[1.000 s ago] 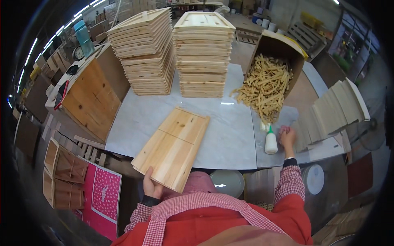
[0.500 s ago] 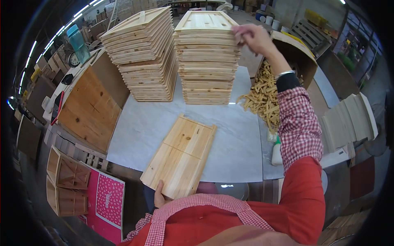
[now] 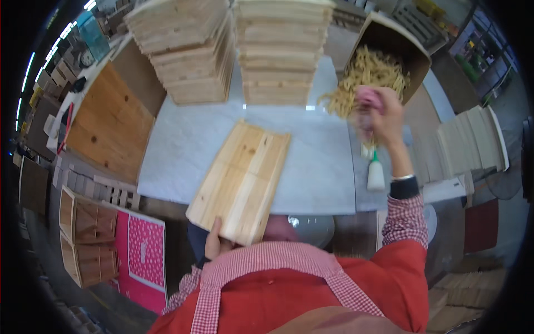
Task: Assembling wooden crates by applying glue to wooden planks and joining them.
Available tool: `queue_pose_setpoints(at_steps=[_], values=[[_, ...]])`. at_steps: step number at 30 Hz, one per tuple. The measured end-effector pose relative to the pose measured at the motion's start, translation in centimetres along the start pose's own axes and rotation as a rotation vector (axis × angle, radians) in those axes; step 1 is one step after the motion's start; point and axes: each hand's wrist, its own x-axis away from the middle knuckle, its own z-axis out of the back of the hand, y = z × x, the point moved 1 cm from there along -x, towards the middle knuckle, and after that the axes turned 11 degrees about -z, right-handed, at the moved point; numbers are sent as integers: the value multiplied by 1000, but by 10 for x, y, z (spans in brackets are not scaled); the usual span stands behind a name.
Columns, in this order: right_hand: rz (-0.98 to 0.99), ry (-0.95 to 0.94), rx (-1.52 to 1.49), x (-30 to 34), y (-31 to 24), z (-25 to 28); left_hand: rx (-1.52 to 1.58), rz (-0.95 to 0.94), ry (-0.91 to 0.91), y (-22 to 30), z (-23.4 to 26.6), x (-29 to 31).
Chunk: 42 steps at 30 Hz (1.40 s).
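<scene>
My left hand point(image 3: 214, 240) grips the near left edge of a tapered wooden panel point(image 3: 238, 181), its thumb on the top face. The panel is tilted, its far end over the pale table point(image 3: 317, 167) and its near end close to my apron. My right hand point(image 3: 382, 111) is raised over the right side of the table, beside a heap of curved light-wood pieces point(image 3: 372, 75). Motion smears its fingers, so whether it holds anything is unclear. Just below it stands a white bottle with a green nozzle point(image 3: 376, 173).
Two tall stacks of wooden panels, a left stack point(image 3: 192, 61) and a right stack point(image 3: 278, 61), stand at the back. A cardboard box point(image 3: 414, 53) holds the curved pieces, which spill onto the table. A wooden box point(image 3: 108, 122) borders the left; pale stacked boards point(image 3: 473, 142) lie right.
My right hand has come off the right stack's top and moved nearer and to the right, in front of the curved pieces. My left hand still holds the panel. The view has tipped downward.
</scene>
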Motion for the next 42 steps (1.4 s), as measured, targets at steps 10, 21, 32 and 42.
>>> queue_pose_setpoints(at_steps=[10,21,32,42], values=[[-609,-127,556,199,215,94,-281,-37,-76,13,0,-10],[-185,-279,135,128,66,-90,-285,-45,-107,11,6,4],[-242,-486,101,126,-108,-247,-190,-26,-131,18,13,9],[-114,-313,-187,168,-123,-248,-100,-8,42,22,38,26]])
